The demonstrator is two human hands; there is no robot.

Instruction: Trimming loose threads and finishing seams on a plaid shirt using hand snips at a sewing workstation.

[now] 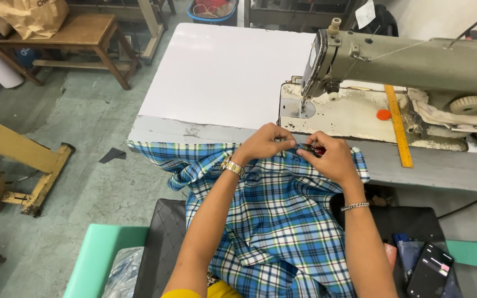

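Both hands meet at the bench [194,135] edge. The left hand [263,144] pinches the blue checked cloth [274,221]. The right hand [332,160] holds a small red tool [317,149] against it. The tool could slip and nick a finger or the cloth.

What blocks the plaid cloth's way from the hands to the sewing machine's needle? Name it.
Nothing visible does. Both the left hand and the right hand pinch the plaid cloth at the table's front edge, and the plate below the needle lies bare.
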